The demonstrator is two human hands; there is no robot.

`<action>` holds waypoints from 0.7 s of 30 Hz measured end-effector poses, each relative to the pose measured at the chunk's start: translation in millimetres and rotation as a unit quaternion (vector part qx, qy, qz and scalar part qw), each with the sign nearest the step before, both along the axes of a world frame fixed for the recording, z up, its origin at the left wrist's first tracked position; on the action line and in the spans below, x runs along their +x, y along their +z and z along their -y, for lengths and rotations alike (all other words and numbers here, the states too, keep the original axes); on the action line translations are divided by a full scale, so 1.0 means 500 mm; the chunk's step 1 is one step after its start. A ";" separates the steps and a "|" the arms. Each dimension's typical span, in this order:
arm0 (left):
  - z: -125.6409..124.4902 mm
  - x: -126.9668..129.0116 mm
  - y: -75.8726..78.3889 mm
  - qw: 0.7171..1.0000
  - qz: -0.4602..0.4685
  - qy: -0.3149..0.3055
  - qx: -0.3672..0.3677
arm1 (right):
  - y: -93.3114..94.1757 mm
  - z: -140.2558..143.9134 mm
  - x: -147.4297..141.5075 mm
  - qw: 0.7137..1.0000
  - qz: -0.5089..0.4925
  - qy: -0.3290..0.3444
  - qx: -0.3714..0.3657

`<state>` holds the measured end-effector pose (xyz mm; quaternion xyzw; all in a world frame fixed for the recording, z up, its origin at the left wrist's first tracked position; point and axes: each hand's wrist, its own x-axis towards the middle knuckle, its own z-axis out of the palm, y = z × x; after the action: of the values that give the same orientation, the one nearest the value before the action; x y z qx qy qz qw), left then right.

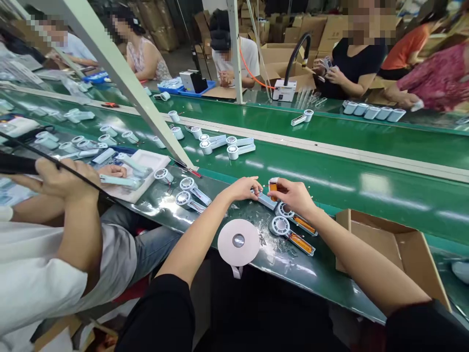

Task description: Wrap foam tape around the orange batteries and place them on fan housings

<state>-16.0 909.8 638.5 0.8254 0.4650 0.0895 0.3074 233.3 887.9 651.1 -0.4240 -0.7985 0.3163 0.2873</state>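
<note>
left hand point(245, 188) pinches small pale-blue plastic fan part point(264, 199) | right hand point(293, 194) grips, seemingly, an orange tape strip point(273, 186) | frame centre, green desk point(330, 274)

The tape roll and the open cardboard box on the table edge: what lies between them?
In the head view, two fan units with orange strips lie between the tape roll and the cardboard box, under the right forearm.

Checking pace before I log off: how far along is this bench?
Two fan units with orange tape lie finished-looking by the tape roll. Left hand and right hand hold one unit, orange piece at the fingertips. Two untaped units wait at left.
</note>
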 end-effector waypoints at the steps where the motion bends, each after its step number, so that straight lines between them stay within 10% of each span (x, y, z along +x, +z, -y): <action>1: 0.006 0.001 0.000 1.000 0.012 0.010 0.002 | -0.008 0.006 0.000 0.999 0.040 0.008 0.008; 6: 0.036 0.006 0.005 0.997 0.068 0.028 0.001 | -0.016 0.015 -0.021 0.958 0.274 0.059 0.059; 15: 0.060 0.017 -0.022 0.985 0.132 0.109 0.018 | 0.004 0.019 -0.072 0.897 0.425 0.110 0.057; 21: 0.106 0.055 0.024 0.974 0.125 0.164 0.090 | 0.037 0.004 -0.088 0.904 0.407 0.117 0.059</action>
<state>11.7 856.9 650.5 0.7444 0.5418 0.2826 0.2692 189.5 885.8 669.5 -0.4017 -0.9069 0.1000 -0.0779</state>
